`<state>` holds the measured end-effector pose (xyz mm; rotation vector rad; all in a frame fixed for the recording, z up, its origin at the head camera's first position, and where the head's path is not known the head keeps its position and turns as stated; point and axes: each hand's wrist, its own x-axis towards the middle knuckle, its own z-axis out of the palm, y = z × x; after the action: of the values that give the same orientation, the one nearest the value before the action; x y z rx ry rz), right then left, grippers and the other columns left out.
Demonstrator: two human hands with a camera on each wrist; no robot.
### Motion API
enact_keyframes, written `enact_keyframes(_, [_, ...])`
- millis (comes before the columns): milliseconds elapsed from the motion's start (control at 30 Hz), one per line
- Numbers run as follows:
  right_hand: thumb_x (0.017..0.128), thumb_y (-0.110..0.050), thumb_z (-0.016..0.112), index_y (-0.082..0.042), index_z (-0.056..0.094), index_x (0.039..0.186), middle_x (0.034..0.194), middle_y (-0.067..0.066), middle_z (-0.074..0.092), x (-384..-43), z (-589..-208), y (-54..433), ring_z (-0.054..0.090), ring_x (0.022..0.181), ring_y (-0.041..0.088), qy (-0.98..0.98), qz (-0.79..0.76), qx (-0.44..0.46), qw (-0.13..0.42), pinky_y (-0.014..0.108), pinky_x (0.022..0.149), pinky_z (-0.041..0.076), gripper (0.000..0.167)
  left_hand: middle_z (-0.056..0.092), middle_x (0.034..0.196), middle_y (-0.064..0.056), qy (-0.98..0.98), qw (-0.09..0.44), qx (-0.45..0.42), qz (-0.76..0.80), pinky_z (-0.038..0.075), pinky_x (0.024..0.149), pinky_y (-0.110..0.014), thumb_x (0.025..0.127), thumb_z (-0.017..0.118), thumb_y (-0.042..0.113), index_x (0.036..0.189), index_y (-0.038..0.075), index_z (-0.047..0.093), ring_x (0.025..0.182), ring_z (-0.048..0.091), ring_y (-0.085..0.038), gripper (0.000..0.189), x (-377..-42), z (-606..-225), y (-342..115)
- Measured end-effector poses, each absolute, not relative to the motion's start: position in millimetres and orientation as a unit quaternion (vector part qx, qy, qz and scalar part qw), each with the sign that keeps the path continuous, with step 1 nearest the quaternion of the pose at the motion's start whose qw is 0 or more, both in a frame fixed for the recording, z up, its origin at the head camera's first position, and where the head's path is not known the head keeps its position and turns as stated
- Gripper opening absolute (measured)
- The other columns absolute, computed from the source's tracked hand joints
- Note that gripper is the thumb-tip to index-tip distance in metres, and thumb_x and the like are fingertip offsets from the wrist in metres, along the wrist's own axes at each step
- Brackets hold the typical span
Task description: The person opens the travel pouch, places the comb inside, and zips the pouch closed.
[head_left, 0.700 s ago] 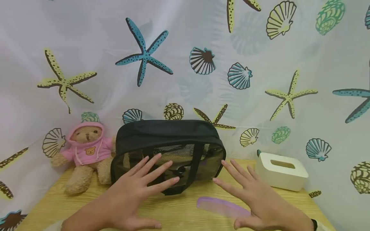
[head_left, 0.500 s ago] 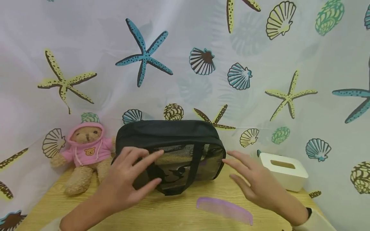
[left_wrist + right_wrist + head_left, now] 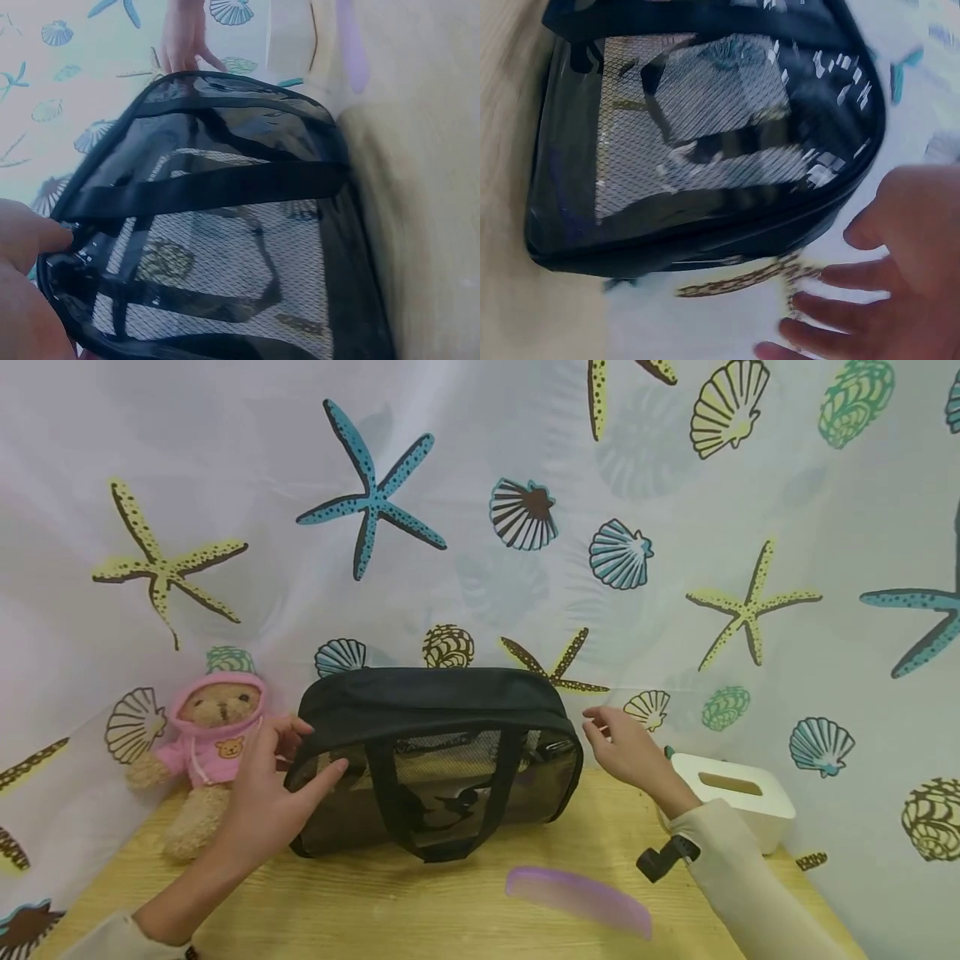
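A black bag with see-through sides, mesh and a hanging strap handle stands on the wooden table in the head view. My left hand is at the bag's left end, thumb stretched in front of it and the other fingers loosely bent by the top corner. In the left wrist view, that hand overlaps the edge of the bag; firm contact cannot be made out. My right hand hovers beside the bag's right end. The right wrist view has its fingers spread, apart from the bag.
A purple comb lies on the table in front of the bag. At the left sits a teddy bear in a pink hoodie, partly behind my left hand. A white tissue box stands right, behind my right sleeve. A patterned sheet hangs behind.
Both hands were spread in front of the bag. The left has moved left to the bag's left end, the right up and back beside its right end. The bag stays in place.
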<state>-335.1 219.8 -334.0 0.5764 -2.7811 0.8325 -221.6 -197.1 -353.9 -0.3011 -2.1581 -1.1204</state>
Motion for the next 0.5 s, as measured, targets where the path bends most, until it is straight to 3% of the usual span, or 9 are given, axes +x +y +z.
enact_keyframes(100, [0.111, -0.022, 0.035, 0.000, 0.038, 0.156, 0.154, 0.027, 0.046, -349, -347, 219, 0.049, 0.141, 0.045, -0.915, 0.359, 0.182, -0.043, 0.057, 0.110, 0.047, 0.050, 0.051, 0.104, -0.007, -0.829, 0.317, -0.099, -0.450, 0.038, 0.080, -0.017, 0.091, 0.078, 0.010, 0.121, 0.000, 0.051, 0.092, 0.044, -0.003, 0.042, -223, -360, -201])
enact_keyframes(233, [0.110, -0.019, 0.039, 0.001, 0.039, 0.155, 0.160, 0.027, 0.040, -363, -364, 219, 0.040, 0.148, 0.044, -0.852, 0.463, 0.198, -0.146, 0.057, 0.115, 0.044, 0.049, 0.054, 0.107, -0.006, -0.822, 0.300, -0.077, -0.479, 0.040, 0.082, -0.012, 0.095, 0.073, 0.009, 0.121, -0.002, 0.051, 0.095, 0.049, 0.002, 0.036, -224, -365, -204])
enact_keyframes(367, [0.111, -0.015, 0.040, 0.003, 0.046, 0.149, 0.153, 0.026, 0.048, -369, -375, 221, 0.054, 0.136, 0.033, -0.827, 0.497, 0.210, -0.156, 0.052, 0.112, 0.048, 0.043, 0.055, 0.107, 0.003, -0.816, 0.299, -0.069, -0.491, 0.043, 0.082, -0.010, 0.097, 0.070, 0.009, 0.120, -0.001, 0.054, 0.098, 0.052, 0.005, 0.030, -224, -369, -207])
enact_keyframes(500, [0.109, -0.009, 0.040, 0.009, 0.049, 0.143, 0.137, 0.024, 0.059, -372, -383, 220, 0.066, 0.109, 0.015, -0.810, 0.529, 0.200, -0.151, 0.046, 0.105, 0.054, 0.040, 0.055, 0.107, 0.014, -0.806, 0.301, -0.070, -0.504, 0.047, 0.079, -0.007, 0.098, 0.069, 0.008, 0.119, 0.000, 0.056, 0.099, 0.054, 0.007, 0.025, -225, -372, -210])
